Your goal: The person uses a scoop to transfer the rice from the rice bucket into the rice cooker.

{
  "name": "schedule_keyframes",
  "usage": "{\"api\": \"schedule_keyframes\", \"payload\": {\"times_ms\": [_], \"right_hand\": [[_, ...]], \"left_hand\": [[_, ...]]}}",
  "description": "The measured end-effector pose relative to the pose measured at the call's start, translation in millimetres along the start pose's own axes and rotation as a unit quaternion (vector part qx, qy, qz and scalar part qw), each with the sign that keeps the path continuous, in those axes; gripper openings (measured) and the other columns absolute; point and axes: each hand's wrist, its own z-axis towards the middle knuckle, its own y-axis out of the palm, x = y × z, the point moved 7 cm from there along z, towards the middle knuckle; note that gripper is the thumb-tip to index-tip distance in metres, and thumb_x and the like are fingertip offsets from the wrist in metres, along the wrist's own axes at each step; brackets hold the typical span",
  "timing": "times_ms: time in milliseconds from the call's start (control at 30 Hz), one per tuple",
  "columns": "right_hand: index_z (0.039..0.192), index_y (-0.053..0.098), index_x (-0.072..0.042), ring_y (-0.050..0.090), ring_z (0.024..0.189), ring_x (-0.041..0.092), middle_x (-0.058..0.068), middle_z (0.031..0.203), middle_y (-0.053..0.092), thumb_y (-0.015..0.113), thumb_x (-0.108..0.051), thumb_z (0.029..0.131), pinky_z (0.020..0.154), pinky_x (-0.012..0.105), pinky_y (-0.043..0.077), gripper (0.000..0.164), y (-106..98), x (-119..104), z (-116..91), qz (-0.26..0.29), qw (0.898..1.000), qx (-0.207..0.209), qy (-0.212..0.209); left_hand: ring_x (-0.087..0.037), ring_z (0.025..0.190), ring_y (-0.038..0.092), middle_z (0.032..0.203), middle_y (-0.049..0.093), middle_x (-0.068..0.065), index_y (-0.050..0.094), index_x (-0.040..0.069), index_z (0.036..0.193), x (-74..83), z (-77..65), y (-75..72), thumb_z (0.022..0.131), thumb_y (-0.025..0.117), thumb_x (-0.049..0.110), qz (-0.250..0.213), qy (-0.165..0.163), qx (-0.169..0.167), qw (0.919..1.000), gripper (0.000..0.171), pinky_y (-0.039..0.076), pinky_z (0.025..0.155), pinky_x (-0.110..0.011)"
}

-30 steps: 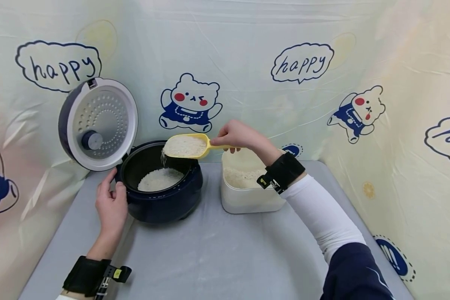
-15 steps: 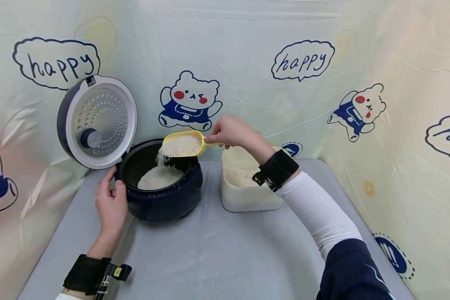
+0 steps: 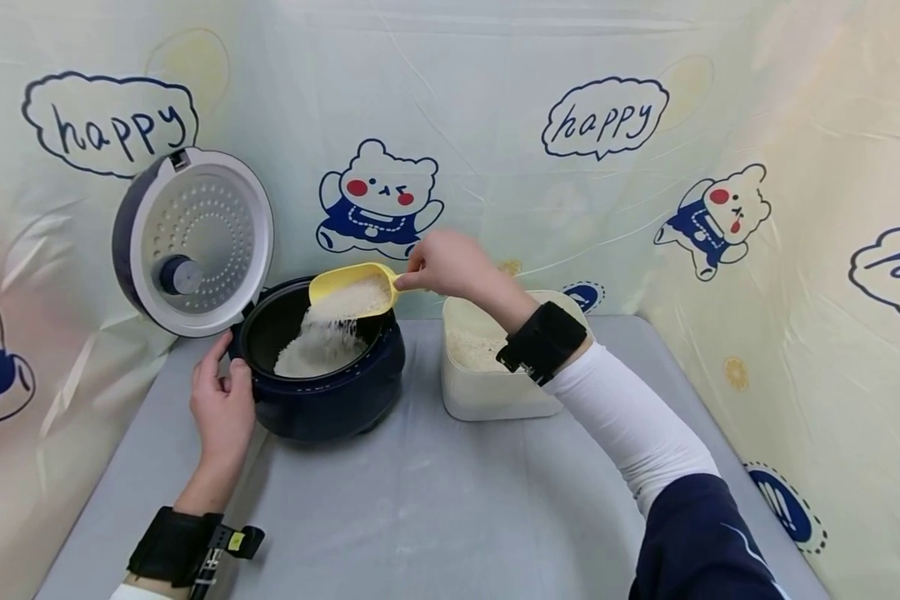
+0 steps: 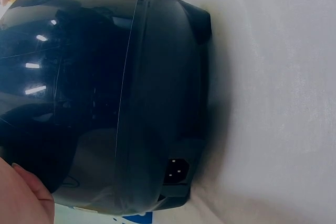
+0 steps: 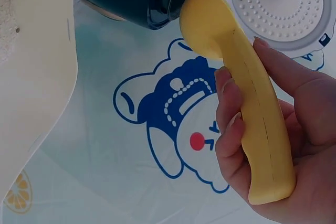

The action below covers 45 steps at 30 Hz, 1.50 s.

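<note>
A dark blue rice cooker (image 3: 330,408) stands with its lid (image 3: 206,242) raised at the left. White rice (image 3: 311,354) lies in its black inner pot. My right hand (image 3: 450,265) grips the handle of a yellow scoop (image 3: 352,273), its fingers wrapped round it in the right wrist view. The scoop is tilted over the pot, and rice grains fall from its lip. My left hand (image 3: 222,408) rests against the cooker's left side near the lid hinge, index finger extended and thumb (image 4: 34,187) touching the body; its other fingers are mostly hidden.
Right of the cooker stands a white bin (image 3: 495,396) holding more rice, partly behind my right forearm. A grey cloth covers the table (image 3: 435,517). Printed curtains (image 3: 495,100) hang at the back and sides. A power socket (image 4: 177,171) shows low on the cooker.
My right hand has moved left and tipped the scoop further. The falling rice has grown from a thin trickle to a wider stream. The left hand has stayed in place.
</note>
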Motion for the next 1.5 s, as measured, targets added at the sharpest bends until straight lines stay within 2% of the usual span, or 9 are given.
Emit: {"api": "schedule_keyframes", "payload": {"times_ms": [400,533,700,900,1267,1500], "right_hand": [[0.091,0.077,-0.014,0.056,0.075,0.017,-0.001,0.077,0.063,0.073,-0.046,0.096,0.063,0.028,0.042,0.033,7.0,-12.8,-1.2,-0.062,0.998,0.017,0.015],[0.094,0.074,-0.014,0.058,0.077,0.017,-0.001,0.082,0.065,0.074,-0.046,0.096,0.065,0.029,0.044,0.032,9.4,-14.4,-1.6,-0.065,0.997,0.022,0.016],[0.102,0.072,-0.014,0.059,0.083,0.017,-0.001,0.091,0.067,0.073,-0.045,0.096,0.068,0.031,0.046,0.032,12.7,-16.5,-2.2,-0.062,0.998,0.025,0.009],[0.109,0.069,-0.013,0.058,0.087,0.018,0.001,0.098,0.066,0.074,-0.044,0.096,0.071,0.031,0.047,0.033,14.7,-16.5,-4.0,-0.063,0.998,0.031,0.001],[0.108,0.068,-0.012,0.054,0.089,0.021,0.004,0.1,0.063,0.08,-0.038,0.093,0.072,0.029,0.042,0.032,18.9,-10.1,-6.9,-0.049,0.998,0.022,-0.017],[0.104,0.064,-0.01,0.055,0.083,0.021,0.005,0.098,0.067,0.079,-0.033,0.094,0.072,0.029,0.041,0.029,20.7,1.0,-8.5,0.026,0.999,0.003,-0.03]], "left_hand": [[-0.005,0.065,0.036,0.108,0.043,0.009,0.056,0.02,0.152,-2.3,0.2,0.4,0.106,0.045,0.02,0.0,0.004,0.003,1.0,0.048,0.031,0.066,-0.02],[-0.005,0.065,0.036,0.113,0.045,0.007,0.056,0.02,0.152,-2.0,0.3,0.5,0.106,0.046,0.021,0.0,0.002,0.001,1.0,0.047,0.031,0.065,-0.019],[-0.006,0.065,0.036,0.122,0.048,-0.002,0.055,0.02,0.153,-1.5,-0.1,0.8,0.106,0.045,0.021,-0.001,-0.003,-0.004,1.0,0.048,0.031,0.064,-0.018],[-0.007,0.066,0.037,0.123,0.047,-0.002,0.054,0.021,0.154,-0.9,-0.5,1.3,0.107,0.044,0.022,0.005,-0.006,-0.008,0.9999,0.048,0.032,0.063,-0.018],[-0.007,0.066,0.037,0.122,0.046,0.0,0.053,0.022,0.154,0.4,1.4,1.4,0.107,0.044,0.022,0.005,-0.008,-0.004,0.9999,0.048,0.031,0.064,-0.018],[-0.008,0.066,0.037,0.125,0.047,-0.003,0.052,0.021,0.155,1.7,-0.5,1.5,0.108,0.043,0.022,0.007,-0.011,-0.007,0.9999,0.048,0.032,0.063,-0.018]]}}
